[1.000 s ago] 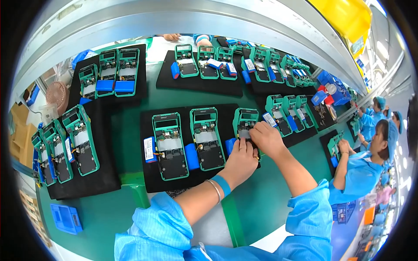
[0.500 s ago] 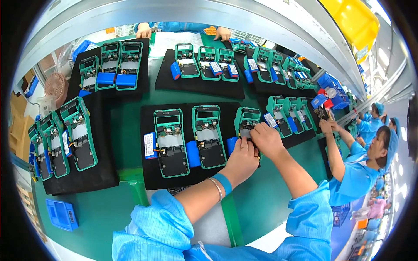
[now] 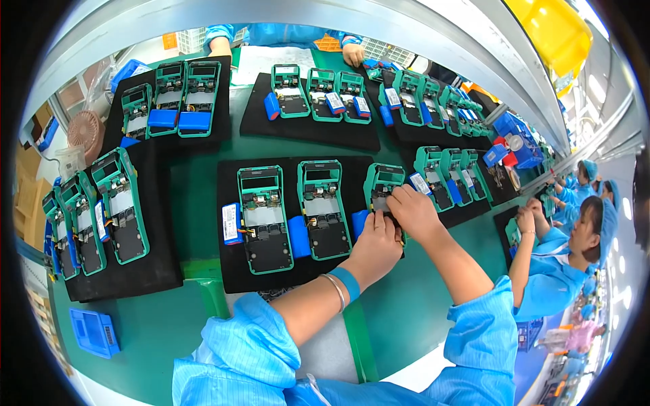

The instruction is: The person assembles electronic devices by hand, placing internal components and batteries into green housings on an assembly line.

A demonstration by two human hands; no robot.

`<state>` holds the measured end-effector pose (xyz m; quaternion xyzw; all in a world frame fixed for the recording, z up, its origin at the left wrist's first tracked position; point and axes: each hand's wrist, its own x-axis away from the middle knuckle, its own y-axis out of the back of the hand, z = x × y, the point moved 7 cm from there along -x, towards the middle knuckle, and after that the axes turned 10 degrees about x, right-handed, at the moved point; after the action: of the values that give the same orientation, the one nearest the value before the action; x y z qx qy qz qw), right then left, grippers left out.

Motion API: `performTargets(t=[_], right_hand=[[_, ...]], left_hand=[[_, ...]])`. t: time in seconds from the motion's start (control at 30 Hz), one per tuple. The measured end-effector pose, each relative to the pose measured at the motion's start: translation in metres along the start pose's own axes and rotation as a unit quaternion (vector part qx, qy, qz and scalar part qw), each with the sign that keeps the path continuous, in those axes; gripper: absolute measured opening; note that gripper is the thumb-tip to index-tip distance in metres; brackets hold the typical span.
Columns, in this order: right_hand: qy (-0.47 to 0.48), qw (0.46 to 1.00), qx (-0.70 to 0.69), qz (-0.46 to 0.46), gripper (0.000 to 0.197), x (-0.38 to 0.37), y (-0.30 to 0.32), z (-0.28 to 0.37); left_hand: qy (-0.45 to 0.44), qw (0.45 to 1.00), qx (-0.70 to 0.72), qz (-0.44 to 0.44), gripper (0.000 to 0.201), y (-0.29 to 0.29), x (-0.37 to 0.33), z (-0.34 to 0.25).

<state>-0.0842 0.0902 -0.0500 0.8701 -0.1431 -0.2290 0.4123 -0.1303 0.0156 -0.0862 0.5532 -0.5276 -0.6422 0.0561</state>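
Both my hands meet over a green handheld device casing (image 3: 384, 174), the rightmost of three on the black foam mat (image 3: 230, 279) before me. My left hand (image 3: 378, 245) is closed, its fingertips pinched together at the casing's middle. From the right, my right hand (image 3: 413, 215) reaches in with bent fingers pressed close to the left fingertips. Whatever they pinch is hidden beneath the fingers. A blue battery pack (image 3: 360, 223) lies left of this casing. Two more open casings, a middle one (image 3: 320, 210) and a left one (image 3: 263, 220), have blue packs beside them.
More mats with casings lie left (image 3: 159, 264), behind (image 3: 311, 135) and right (image 3: 467, 215). A small blue tray (image 3: 95, 333) sits front left. A co-worker (image 3: 562, 257) works at the right; another person's hand (image 3: 353, 54) rests at the far edge. A metal beam (image 3: 271, 30) crosses above.
My hands stay at the same casing with barely any shift. The right-hand co-worker's hands have drawn back toward the body. Across the table, the other person's hands have moved slightly.
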Motion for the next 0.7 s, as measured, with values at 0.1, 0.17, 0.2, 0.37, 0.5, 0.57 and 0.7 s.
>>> performTargets(t=[0.1, 0.17, 0.2, 0.37, 0.5, 0.57, 0.7], right_hand=[[-0.002, 1.000, -0.020, 0.011, 0.016, 0.000, 0.001, -0.005], [-0.007, 0.999, -0.032, 0.014, 0.017, -0.001, 0.002, -0.009], [-0.019, 0.999, -0.025, 0.034, 0.017, -0.001, 0.000, -0.011], [-0.042, 0.997, 0.018, 0.068, 0.018, -0.004, -0.011, -0.013], [-0.217, 0.971, -0.086, 0.055, 0.013, 0.005, -0.006, -0.020], [-0.331, 0.925, -0.182, -0.037, 0.015, 0.036, 0.007, -0.030], [-0.485, 0.811, -0.307, 0.114, 0.025, 0.120, -0.012, -0.020]], left_hand=[[-0.001, 1.000, 0.009, 0.005, 0.032, 0.000, 0.001, 0.001], [0.001, 1.000, 0.015, 0.011, 0.032, -0.001, 0.000, 0.003], [-0.003, 1.000, 0.008, 0.016, 0.033, -0.001, 0.000, 0.003], [-0.018, 0.999, 0.011, 0.032, 0.037, 0.003, -0.001, 0.000], [0.036, 0.989, 0.101, 0.103, 0.049, 0.034, 0.004, 0.017], [0.065, 0.970, 0.214, 0.100, 0.059, 0.081, 0.005, 0.032], [0.204, 0.954, 0.209, 0.070, 0.055, 0.188, 0.045, 0.083]])
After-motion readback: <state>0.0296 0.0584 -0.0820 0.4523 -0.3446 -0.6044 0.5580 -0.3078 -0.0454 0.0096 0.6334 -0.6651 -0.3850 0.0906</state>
